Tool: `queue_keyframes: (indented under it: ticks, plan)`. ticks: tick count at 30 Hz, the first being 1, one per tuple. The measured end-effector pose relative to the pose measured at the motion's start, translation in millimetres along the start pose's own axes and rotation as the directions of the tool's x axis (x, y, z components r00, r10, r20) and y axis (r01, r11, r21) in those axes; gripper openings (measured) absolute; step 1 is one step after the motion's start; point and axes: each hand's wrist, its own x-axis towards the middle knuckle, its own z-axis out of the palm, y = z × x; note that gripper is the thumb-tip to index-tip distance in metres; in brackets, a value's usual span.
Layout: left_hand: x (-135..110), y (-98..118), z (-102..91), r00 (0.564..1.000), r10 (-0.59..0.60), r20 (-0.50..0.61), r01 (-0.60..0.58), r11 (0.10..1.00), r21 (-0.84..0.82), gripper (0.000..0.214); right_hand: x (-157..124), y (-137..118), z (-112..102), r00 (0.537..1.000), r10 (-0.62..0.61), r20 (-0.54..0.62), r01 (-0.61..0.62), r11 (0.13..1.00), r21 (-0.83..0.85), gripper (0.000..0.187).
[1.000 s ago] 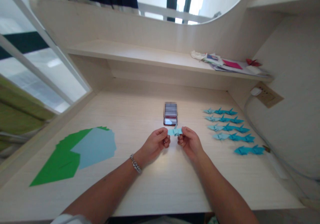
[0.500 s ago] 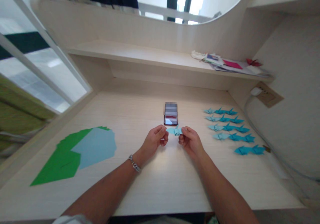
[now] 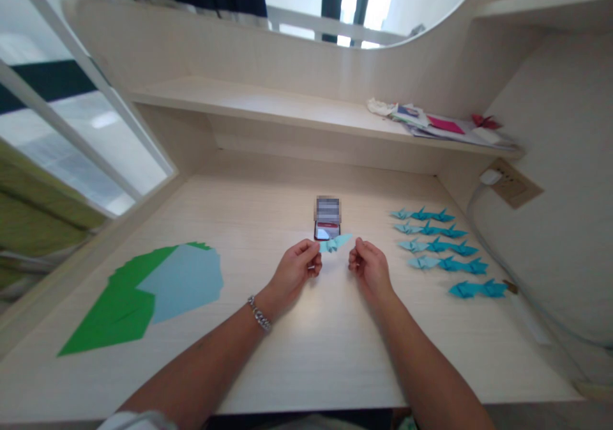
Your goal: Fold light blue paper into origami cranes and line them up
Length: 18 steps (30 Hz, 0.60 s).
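Just in front of the phone, a pale blue paper crane (image 3: 334, 244) is held up with its wings spread to the sides. My left hand (image 3: 297, 268) pinches the tip of its left wing between thumb and index finger. A small gap separates the right wing tip from my right hand (image 3: 371, 267), whose fingers are curled and closed on nothing visible. To the right on the desk lie several folded cranes (image 3: 436, 245) in rows, pale blue ones at the left ends and deeper blue ones beside them.
A small folding phone (image 3: 327, 230) stands half unfolded on the desk (image 3: 268, 187). At left lie fanned green paper sheets (image 3: 115, 315) and light blue sheets (image 3: 189, 283). A cable (image 3: 502, 261) runs along the right wall from a socket (image 3: 514, 182). Papers (image 3: 445, 123) lie on the shelf.
My right hand has let go of the crane's right wing and moved slightly right. That wing now points up and outward. My left hand keeps its hold.
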Motion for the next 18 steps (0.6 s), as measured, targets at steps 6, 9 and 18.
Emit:
queue_keyframes:
  ticks: [6,9,18]
  plan:
    - [2.6,-4.3,-0.8,0.998,0.040,-0.051,-0.036,0.997,0.071,0.029,-17.8,-0.5,12.0,0.910,-0.410,0.064,0.386,0.779,-0.494,0.017]
    - [1.8,-5.1,2.1,0.998,0.039,-0.053,-0.034,0.995,0.090,0.030,-22.0,0.3,16.0,0.880,-0.452,0.145,0.448,0.693,-0.565,0.018]
    - [0.8,-6.9,2.3,1.000,0.017,0.004,-0.017,0.994,0.111,0.028,-20.8,0.2,14.7,0.864,-0.487,0.127,0.469,0.687,-0.556,0.009]
